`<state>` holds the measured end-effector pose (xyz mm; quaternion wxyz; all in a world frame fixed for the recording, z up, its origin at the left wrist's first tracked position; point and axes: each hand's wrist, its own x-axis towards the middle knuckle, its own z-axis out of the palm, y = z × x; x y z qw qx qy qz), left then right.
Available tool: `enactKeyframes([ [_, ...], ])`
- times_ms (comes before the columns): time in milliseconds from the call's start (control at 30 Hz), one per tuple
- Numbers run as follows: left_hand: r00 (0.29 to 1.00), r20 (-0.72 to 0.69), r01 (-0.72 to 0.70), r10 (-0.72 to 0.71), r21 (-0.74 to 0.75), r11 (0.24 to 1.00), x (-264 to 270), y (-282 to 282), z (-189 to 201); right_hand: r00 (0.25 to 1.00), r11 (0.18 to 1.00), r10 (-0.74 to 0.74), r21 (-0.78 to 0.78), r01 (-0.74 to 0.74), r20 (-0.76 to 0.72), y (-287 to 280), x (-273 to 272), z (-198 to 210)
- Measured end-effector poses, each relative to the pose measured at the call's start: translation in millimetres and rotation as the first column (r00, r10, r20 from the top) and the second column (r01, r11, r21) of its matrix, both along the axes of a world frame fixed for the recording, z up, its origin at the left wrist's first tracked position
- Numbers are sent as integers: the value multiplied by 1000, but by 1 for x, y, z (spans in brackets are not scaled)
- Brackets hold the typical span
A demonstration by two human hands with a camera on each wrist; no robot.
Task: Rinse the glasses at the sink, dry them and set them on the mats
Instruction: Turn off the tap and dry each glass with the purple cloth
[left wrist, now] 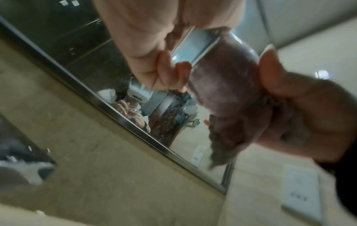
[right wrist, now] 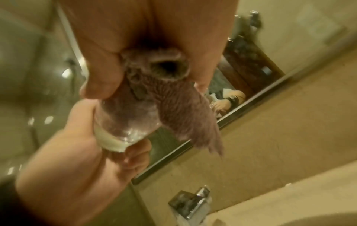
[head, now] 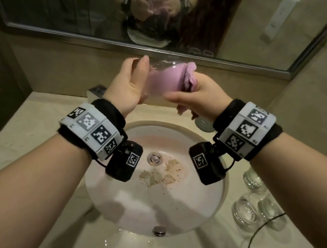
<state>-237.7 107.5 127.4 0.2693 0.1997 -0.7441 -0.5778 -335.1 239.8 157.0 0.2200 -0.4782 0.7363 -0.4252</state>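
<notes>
Over the sink, my left hand (head: 131, 80) grips a clear glass (head: 159, 67) by its base, lying on its side. A pink cloth (head: 164, 79) is stuffed into the glass and spills out of its mouth. My right hand (head: 194, 96) grips the bunched cloth at the rim, thumb along the glass wall. In the left wrist view the cloth-filled glass (left wrist: 222, 73) lies between both hands. The right wrist view shows the glass (right wrist: 123, 122), its thick base in my left hand (right wrist: 86, 152), and a cloth (right wrist: 183, 110) tail hanging free. Three more clear glasses (head: 252, 178) stand on the counter at right.
The round white sink (head: 128, 208) below holds brownish flecks near its drain (head: 154, 158). A chrome faucet (head: 96, 91) sits behind it, and a round button (head: 204, 123) to its right. A framed mirror (head: 82, 30) backs the beige counter. A black cable (head: 258, 234) runs past the glasses.
</notes>
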Motion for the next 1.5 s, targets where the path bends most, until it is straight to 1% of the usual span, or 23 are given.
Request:
enactKeyframes([
  [33,1000,-29,-2,-1,-132,991,1,0,-1,998,1000,-28,-12,29,64,1,-1,1],
  [100,998,-54,-3,-12,-271,963,2,-3,-2,994,998,-56,-17,58,93,1,-3,2],
  [200,996,-12,79,-85,-269,960,5,-7,0,998,998,-58,-36,59,36,1,-7,1],
  [233,991,10,132,-132,-192,972,6,-9,0,999,998,-53,-31,53,2,1,-8,1],
  [300,972,48,218,-230,181,959,8,-10,2,996,1000,-18,-15,17,-88,3,-12,0],
  [367,945,69,244,-319,498,832,6,-12,4,979,1000,31,11,-30,-203,5,-14,-2],
  [433,929,127,234,-347,524,819,4,-11,3,962,998,68,33,-61,-264,5,-14,-3],
  [533,979,120,113,-162,340,934,-2,-4,2,978,998,46,48,-37,-202,5,-9,0],
  [600,995,90,30,-36,76,997,-3,1,3,1000,999,-17,35,17,8,5,-7,1],
  [700,1000,20,13,-7,-292,956,-2,3,-1,953,999,-33,-22,42,301,5,-9,-1],
  [767,998,12,57,-56,-330,942,-1,-2,-4,947,997,-56,-35,71,316,5,-11,-2],
  [833,990,36,139,-135,-209,968,0,-6,-6,971,994,-94,-35,104,221,5,-13,-2],
  [900,976,24,210,-218,182,961,0,-8,-7,996,997,-69,-39,71,48,6,-13,-2],
  [967,951,8,254,-309,550,795,1,-8,-6,983,1000,-6,7,7,-182,7,-14,-2],
  [1000,940,27,255,-341,608,752,1,-9,-6,957,999,25,54,-10,-287,6,-15,-3],
  [1033,937,56,240,-344,613,752,0,-9,-6,933,994,60,104,-24,-356,5,-13,-1],
  [1100,963,81,174,-259,549,818,-2,-6,-6,911,986,102,165,-38,-400,4,-11,-1],
  [1167,990,88,64,-109,410,910,-3,-2,-3,943,986,76,165,-23,-324,5,-7,0],
  [1233,996,84,5,-14,109,994,-1,1,-2,997,994,13,111,-5,-75,7,-2,1],
  [1333,1000,4,12,-11,-303,953,1,0,-6,957,999,-48,24,43,287,8,-4,-1],
  [1367,999,-22,29,-39,-353,935,2,-1,-7,943,998,-60,8,61,328,8,-5,-1],
  [1433,994,-50,75,-99,-358,931,2,-6,-10,964,996,-88,9,89,250,9,-5,0],
  [1500,989,-6,141,-146,-229,963,3,-8,-10,989,996,-84,13,83,118,11,-6,3],
])
